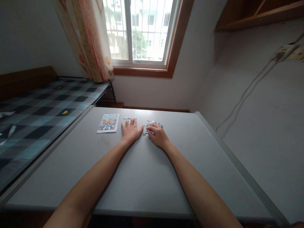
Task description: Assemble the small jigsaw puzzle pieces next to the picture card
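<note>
My left hand [131, 129] lies with its fingers spread on the grey table [142, 177], its fingertips at a short row of joined puzzle pieces [127, 118]. To its right, my right hand [158, 134] is over a pile of small puzzle pieces [154, 122], thumb and fingers drawn together in a pinch. What is between those fingertips, if anything, is too small to make out. Left of my left hand a colourful picture sheet [108, 123] lies flat.
A bed with a checked cover [71, 95] stands along the left side. Beyond the table are a window [142, 31] and an orange curtain [91, 38]. On the right wall hang a wooden shelf [261, 19] and a cable [244, 91].
</note>
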Motion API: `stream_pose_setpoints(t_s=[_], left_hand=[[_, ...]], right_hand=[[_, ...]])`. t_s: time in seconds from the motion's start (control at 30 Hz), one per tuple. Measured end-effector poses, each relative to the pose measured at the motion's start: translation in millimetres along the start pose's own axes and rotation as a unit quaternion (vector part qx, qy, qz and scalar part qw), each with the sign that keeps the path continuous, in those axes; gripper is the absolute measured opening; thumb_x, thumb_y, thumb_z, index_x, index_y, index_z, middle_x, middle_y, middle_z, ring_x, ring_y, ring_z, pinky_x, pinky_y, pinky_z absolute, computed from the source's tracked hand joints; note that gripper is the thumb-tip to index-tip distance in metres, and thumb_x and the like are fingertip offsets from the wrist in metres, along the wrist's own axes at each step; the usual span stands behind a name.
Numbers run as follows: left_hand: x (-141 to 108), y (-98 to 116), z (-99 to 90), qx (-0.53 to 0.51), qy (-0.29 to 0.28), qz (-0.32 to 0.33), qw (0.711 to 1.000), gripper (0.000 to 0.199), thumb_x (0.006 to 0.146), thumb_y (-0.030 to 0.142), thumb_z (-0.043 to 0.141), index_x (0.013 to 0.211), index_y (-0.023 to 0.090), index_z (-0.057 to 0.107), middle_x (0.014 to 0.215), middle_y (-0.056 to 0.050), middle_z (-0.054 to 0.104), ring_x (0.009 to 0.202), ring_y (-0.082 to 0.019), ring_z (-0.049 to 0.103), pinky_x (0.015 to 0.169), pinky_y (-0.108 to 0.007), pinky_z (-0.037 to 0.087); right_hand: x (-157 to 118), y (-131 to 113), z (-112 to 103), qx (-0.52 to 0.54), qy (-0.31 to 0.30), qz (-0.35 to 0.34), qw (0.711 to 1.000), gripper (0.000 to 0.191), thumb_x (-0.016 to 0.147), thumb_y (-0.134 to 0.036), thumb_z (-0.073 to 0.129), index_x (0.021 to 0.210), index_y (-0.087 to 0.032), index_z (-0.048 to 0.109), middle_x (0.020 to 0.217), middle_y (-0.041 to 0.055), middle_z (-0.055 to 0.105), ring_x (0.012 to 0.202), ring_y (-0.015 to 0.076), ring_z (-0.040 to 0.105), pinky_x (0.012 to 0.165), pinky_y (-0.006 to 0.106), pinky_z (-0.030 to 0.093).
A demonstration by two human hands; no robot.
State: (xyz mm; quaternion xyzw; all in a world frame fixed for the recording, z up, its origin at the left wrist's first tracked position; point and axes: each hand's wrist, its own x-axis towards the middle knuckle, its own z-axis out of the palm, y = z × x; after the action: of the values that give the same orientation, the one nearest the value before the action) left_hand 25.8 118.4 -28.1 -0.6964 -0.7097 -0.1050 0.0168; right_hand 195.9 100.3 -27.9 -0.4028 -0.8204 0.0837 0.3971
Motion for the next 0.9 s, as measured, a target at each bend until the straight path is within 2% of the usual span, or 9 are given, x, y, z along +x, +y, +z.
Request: stream_pose_setpoints(t_s=[0.67, 0.9], left_hand=[[0.3, 2.8, -3.1, 0.000, -0.003, -0.004, 1.000, 0.074, 0.088, 0.062, 0.024, 0.148, 0.020, 0.033, 0.150, -0.009, 0.037, 0.137, -0.035, 0.027, 0.112, -0.057, 0.016], [1.3, 1.3, 1.9, -0.002, 0.004, -0.002, 1.000, 0.075, 0.087, 0.063, 0.024, 0.148, 0.020, 0.033, 0.152, -0.009, 0.035, 0.138, -0.035, 0.025, 0.113, -0.056, 0.015]], right_hand=[[1.0, -1.2, -1.6, -0.001, -0.008, -0.002, 1.000, 0.017, 0.088, -0.017, 0.054, 0.087, -0.021, 0.069, 0.086, 0.0058, 0.065, 0.085, 0.0188, 0.059, 0.081, 0.032, 0.048], [0.6, -0.8, -1.4, -0.003, -0.005, -0.004, 1.000, 0.016, 0.088, -0.017, 0.053, 0.087, -0.021, 0.069, 0.086, 0.0060, 0.066, 0.085, 0.0188, 0.059, 0.082, 0.032, 0.047]])
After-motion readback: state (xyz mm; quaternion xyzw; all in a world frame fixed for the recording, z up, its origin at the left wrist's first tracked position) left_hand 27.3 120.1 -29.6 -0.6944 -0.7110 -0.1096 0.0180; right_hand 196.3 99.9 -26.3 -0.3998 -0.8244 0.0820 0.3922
